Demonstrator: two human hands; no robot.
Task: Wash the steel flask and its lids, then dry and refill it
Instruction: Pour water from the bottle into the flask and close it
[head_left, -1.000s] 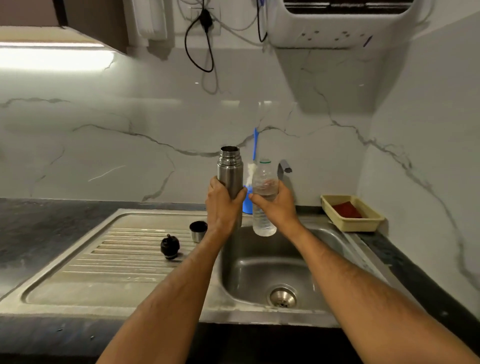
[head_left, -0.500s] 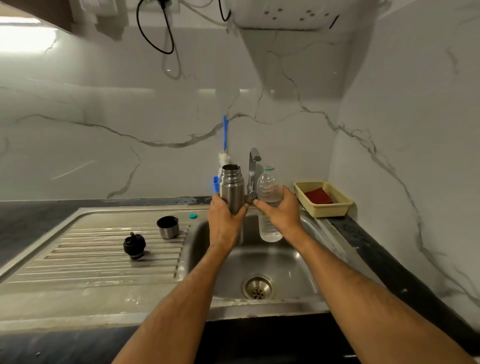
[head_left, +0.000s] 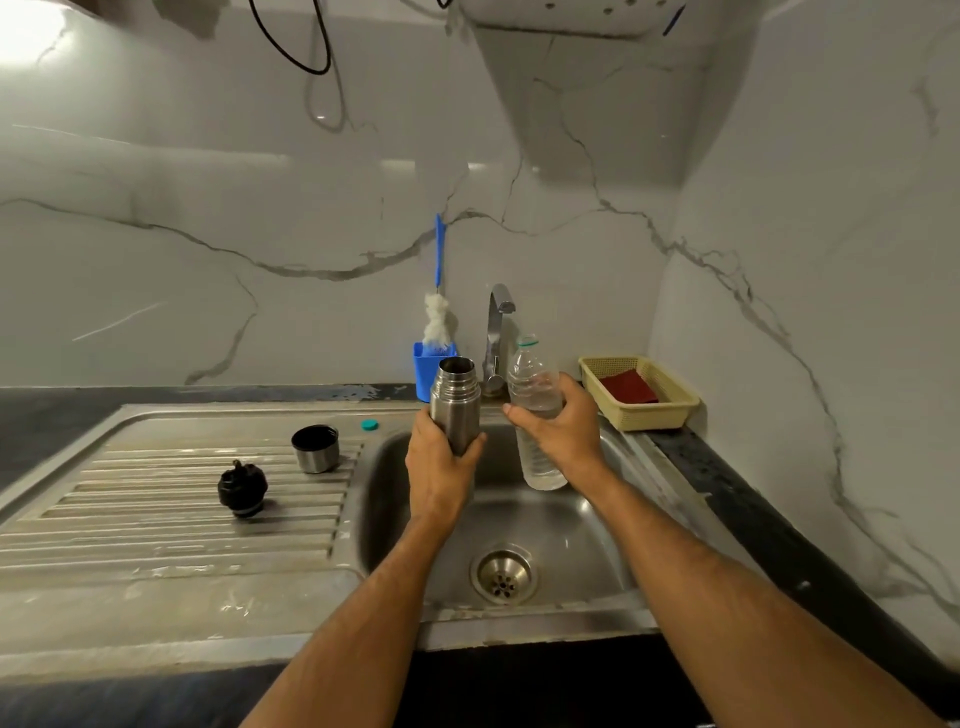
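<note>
Head view, only one supplied.

Steel flask (head_left: 455, 402): upright, mouth open and uncapped, held over sink (head_left: 597, 540) basin, just left of tap (head_left: 497, 332). Held there prob. so any spill drains into basin, not onto tabletop (head_left: 47, 421). Plastic bottle (head_left: 537, 415): upright, cap off, part-filled w/ clear liquid, just right of flask, not touching it. Mouths near same level; judged ready for pour into flask, i.e. refill step, not yet begun.

Parked on drainboard (head_left: 156, 519), well left of basin: black stopper lid (head_left: 242, 490) and steel cup lid (head_left: 315, 449), mouth up. Set there prob. to drain/dry and stay clear of pour. Small teal bottle cap (head_left: 369, 424) near basin corner, within reach for recapping.

Behind basin: blue holder (head_left: 427, 370) w/ bottle brush (head_left: 439, 291) standing in it. Right: yellow basket (head_left: 644, 410) w/ red item inside, type unclear.

Left hand (head_left: 441, 462): wrapped round flask's lower body, thumb on near right side, fingers curled behind. Forearm extended fwd from lower centre, wrist roughly straight.

Right hand (head_left: 558, 431): wrapped round bottle's mid-section from right, fingertips showing at bottle's left edge. Forearm in from lower right, angled inward.
</note>
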